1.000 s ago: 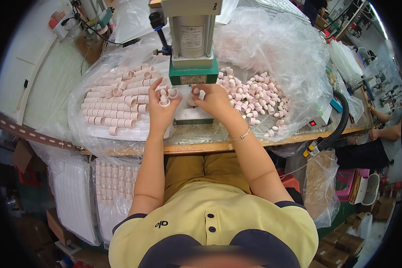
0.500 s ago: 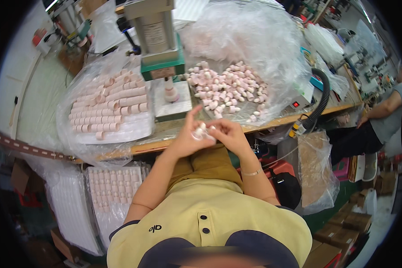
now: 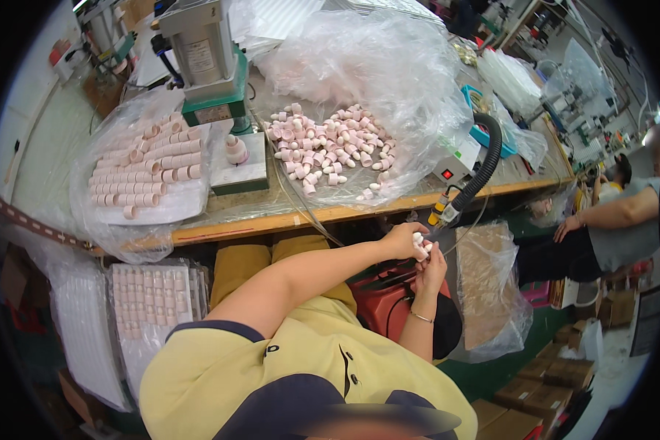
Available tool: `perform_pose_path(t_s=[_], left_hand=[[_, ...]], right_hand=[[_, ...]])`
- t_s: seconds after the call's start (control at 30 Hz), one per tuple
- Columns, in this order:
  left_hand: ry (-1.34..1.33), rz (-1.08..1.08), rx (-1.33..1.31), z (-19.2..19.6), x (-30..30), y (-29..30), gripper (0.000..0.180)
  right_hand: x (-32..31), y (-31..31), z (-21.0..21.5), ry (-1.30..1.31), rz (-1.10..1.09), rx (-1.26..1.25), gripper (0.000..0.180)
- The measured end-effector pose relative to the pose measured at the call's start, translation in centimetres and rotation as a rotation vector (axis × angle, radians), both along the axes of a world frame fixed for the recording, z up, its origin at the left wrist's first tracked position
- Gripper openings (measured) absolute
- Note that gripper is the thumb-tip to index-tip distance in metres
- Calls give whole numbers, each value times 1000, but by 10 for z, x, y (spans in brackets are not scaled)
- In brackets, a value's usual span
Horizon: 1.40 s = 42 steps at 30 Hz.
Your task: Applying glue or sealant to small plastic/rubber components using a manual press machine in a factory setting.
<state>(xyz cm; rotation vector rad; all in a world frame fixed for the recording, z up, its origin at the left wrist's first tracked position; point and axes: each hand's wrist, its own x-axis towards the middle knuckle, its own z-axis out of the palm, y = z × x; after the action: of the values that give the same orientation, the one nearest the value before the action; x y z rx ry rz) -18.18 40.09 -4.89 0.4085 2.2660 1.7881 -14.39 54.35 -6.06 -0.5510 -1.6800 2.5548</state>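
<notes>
My left hand (image 3: 401,240) is closed around a few small white-and-pink pieces (image 3: 421,248). Just below it, my right hand (image 3: 433,270) pinches at the same cluster, its fingertips against a white-tipped piece; the fingers hide how many each hand has. Both hands are out past the table's front edge, right under the yellow-collared nozzle (image 3: 437,213) of a black corrugated hose (image 3: 489,158). On the table lies a loose heap of pink cups with white bullet-shaped tips (image 3: 330,143). One such pink piece (image 3: 236,150) stands upright on the pale block of a green-and-grey press (image 3: 211,103).
Rows of pink cylinders (image 3: 158,165) lie on a white foam sheet at left. Clear plastic film (image 3: 389,59) bunches behind the heap. A white box with a red switch (image 3: 448,174) stands near the hose. Filled trays (image 3: 150,293) stand below left. Another person's arm (image 3: 609,214) is at right.
Both hands have moved right with the small pieces, from before the press to under the hose nozzle. The view has shifted right. The press's ram no longer meets the pink piece.
</notes>
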Motion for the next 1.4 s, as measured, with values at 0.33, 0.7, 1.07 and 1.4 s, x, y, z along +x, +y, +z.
perform_pose_path(t_s=[0.33, 0.7, 1.07, 1.4], left_hand=[[172, 287, 218, 19, 39, -23, 59], [-119, 1575, -504, 41, 439, -310, 37], [-317, 1764, -1009, -35, 486, -334, 41], [267, 2180, -232, -73, 449, -347, 58]], right_hand=[[-22, -8, -22, -12, 82, -326, 16], [22, -156, 60, 328, 482, 134, 21], [23, -204, 87, 628, 512, 341, 21], [-59, -197, 62, 848, 534, 1037, 23]])
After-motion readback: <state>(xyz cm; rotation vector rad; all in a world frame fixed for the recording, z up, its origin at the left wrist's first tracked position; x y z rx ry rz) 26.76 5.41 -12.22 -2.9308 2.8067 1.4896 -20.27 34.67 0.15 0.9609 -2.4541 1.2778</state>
